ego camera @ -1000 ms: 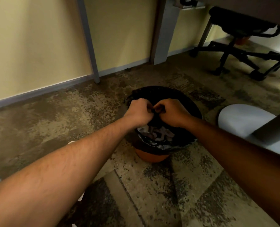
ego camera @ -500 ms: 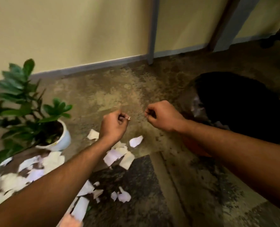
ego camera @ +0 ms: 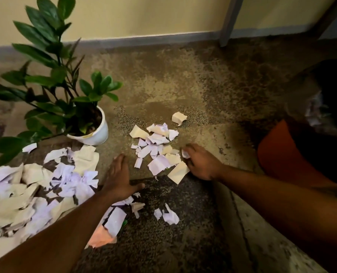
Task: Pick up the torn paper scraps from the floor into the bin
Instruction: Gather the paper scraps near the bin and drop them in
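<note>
From the head view, much of the job looks unfinished: a broad heap of torn white and lilac paper scraps covers the mottled brown carpet floor at near left, a smaller central cluster of scraps lies farther in, and a few stray pieces sit nearer the camera. The orange bin lined with a black plastic bag stands at the right edge, close to the cluster; pale bits inside its bag suggest some paper is already in. The left hand lies flat with fingers straight and spread on the carpet between heap and cluster, holding nothing. The right hand has curled fingers pinching a small crumpled scrap at the cluster's right edge. A leafy green plant in a white pot stands far left.
</note>
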A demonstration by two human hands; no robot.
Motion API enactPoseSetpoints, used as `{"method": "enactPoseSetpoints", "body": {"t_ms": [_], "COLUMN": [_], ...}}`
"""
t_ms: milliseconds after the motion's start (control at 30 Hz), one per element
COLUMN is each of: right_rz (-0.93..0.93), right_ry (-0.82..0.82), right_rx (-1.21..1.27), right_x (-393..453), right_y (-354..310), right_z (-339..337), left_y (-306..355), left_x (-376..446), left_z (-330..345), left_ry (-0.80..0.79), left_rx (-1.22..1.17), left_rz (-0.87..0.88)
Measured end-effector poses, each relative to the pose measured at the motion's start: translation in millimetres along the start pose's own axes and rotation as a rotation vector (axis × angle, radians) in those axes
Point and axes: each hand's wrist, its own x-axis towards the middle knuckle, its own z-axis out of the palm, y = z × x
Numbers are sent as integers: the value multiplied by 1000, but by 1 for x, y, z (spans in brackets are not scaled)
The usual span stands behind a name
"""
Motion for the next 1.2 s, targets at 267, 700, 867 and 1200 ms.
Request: {"method": "enactPoseSetpoints", "body": {"t_ms": [267, 700, 867, 1200], "right_rz": [98, -128, -90, -258], "right_ry": [489, 183, 416, 55], "right_rx": [85, 209, 221, -252], "right_x": [36, 126, 125, 137], "right_y": [-15, -63, -71, -100], "right_z": [-25, -6, -13, 9], "left_y": [4, 10, 11, 8], "left_x": [13, 10, 10, 7], "left_z": [-4, -13, -14, -9], "left_ry": [-248, -307, -298, -248], "left_rx": [-8, -28, -11, -50], "left_rz": [-42, -67, -69, -68]}}
